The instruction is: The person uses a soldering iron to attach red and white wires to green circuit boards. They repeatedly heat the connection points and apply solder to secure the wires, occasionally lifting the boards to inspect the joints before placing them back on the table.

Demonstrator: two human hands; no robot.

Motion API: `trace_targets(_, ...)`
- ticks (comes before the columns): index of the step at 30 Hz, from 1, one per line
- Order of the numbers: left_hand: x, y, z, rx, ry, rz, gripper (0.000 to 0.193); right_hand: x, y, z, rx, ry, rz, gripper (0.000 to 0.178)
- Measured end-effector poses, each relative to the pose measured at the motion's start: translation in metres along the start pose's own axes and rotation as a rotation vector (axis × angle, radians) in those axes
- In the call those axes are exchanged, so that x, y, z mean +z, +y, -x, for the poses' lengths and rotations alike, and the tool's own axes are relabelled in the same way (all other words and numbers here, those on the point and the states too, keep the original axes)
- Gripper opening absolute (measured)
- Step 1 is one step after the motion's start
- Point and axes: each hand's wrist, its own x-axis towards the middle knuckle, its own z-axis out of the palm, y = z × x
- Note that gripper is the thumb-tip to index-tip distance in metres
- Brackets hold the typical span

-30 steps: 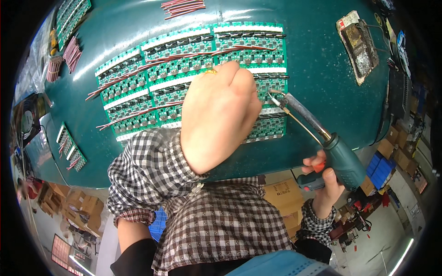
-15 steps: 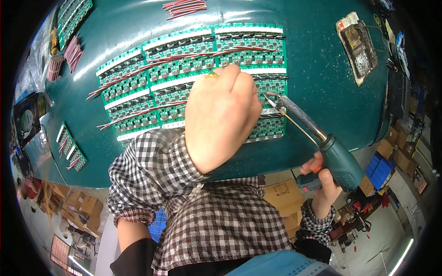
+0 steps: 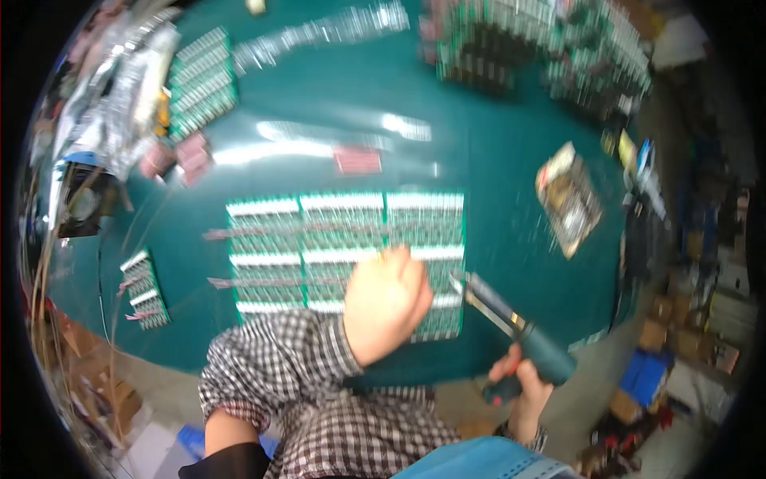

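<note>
Your right hand [image 3: 523, 379] wraps the green handle [image 3: 550, 353] of an iron [image 3: 517, 322], its tip [image 3: 457, 281] angled toward the boards [image 3: 343, 219] beside your left hand [image 3: 388, 299]; blur hides whether tip and board touch. Your hands are apart. The left, knuckles up, rests on or hovers over the lower right of the boards, its fingertips hidden, so whether they pinch anything cannot be told. The boards lie in a block on the green table [image 3: 507, 152], reddish wires [image 3: 217, 235] poking out at its left side. The boards look thin, light and stiff, their small parts probably fragile: best taken by the bare edges. The wires should bend easily. The iron seems the heaviest piece, likely hot along its barrel [image 3: 495, 302], so the handle is the place to grip.
</note>
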Motion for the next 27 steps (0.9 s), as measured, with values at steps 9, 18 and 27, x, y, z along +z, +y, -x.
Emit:
trace_targets(9, 0.008, -0.015, 0.005, 0.081, 0.063, 0.099, 0.012, -0.025, 0.016, -0.03, 0.04, -0.08, 0.085, 0.026)
trace_targets(18, 0.005, -0.011, 0.004, 0.072, 0.01, 0.02, 0.013, 0.011, 0.008, -0.012, -0.078, 0.138, -0.068, 0.027)
trace_targets(27, 0.006, -0.014, 0.005, 0.027, 0.027, 0.071, 0.013, -0.01, 0.025, -0.013, -0.068, 0.027, -0.099, 0.029)
